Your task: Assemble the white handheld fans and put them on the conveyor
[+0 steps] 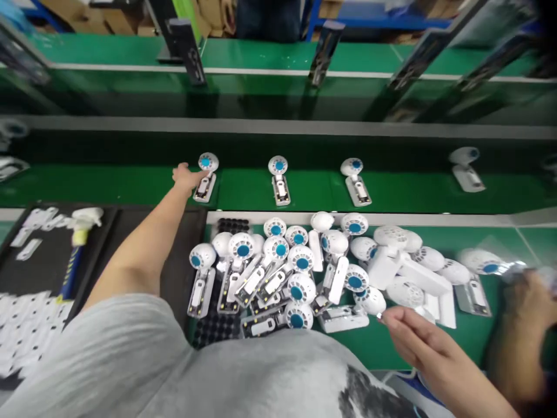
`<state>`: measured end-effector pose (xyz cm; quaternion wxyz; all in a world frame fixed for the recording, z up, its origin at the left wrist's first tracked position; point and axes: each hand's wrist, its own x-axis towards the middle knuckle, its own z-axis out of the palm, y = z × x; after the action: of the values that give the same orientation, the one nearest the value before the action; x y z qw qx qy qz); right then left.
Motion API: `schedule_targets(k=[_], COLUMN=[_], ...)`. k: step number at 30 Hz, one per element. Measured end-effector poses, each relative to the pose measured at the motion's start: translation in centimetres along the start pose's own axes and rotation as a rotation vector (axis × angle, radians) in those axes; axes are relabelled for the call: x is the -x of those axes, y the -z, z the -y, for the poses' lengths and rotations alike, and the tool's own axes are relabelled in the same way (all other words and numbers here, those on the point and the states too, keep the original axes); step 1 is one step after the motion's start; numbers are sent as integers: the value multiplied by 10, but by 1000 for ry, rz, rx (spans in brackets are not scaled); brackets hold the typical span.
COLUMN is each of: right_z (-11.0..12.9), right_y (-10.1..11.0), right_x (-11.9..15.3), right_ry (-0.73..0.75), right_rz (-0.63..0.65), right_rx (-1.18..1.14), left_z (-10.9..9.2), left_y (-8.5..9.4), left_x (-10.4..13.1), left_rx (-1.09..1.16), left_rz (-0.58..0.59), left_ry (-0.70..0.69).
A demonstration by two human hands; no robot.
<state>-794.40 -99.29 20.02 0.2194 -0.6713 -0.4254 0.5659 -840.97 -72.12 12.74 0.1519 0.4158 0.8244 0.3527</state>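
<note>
One white plastic unit with round blue-centred head (204, 188), laid on the green belt-like surface (243, 186), spaced from its neighbours, apparently for separate access; its neck is met by the left hand (186, 176), though whether it is gripped cannot be told. Loose heap of similar units (300, 258) on the green counter (365, 355), presumably kept within reach. Left arm: stretched forward. Right hand (429, 342): held low, fingers closed on a tiny pale piece (379, 316), seemingly pinched for fine control.
</note>
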Motion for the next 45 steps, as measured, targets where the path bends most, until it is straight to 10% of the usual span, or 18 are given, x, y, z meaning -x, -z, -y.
schedule_targets(k=[3, 6, 11, 18, 25, 30, 33, 37, 45], right_z=[-1, -1, -3, -23, -27, -22, -17, -8, 1], right_y=[4, 6, 11, 25, 29, 26, 19, 3, -15], right_x=[-4, -5, 6, 26, 42, 49, 50, 55, 65], right_ry=[26, 70, 166, 271, 332, 392, 474, 624, 724], right_rz=[47, 83, 142, 196, 217, 248, 274, 261, 211], right_rx=[5, -6, -21, -84, -105, -31, 31, 126, 196], left_z=[32, 67, 96, 82, 87, 42, -12, -80, -123], left_y=[38, 70, 66, 37, 48, 81, 90, 70, 29], left_x=[56, 138, 235, 250, 266, 277, 303, 357, 408], left_rx=[89, 76, -48, -119, 237, 571, 878, 1068, 1104], left_rz=[-72, 212, 327, 48, -87, -140, 121, 590, 767], left_ry=[21, 122, 157, 127, 21, -40, 30, 190, 197])
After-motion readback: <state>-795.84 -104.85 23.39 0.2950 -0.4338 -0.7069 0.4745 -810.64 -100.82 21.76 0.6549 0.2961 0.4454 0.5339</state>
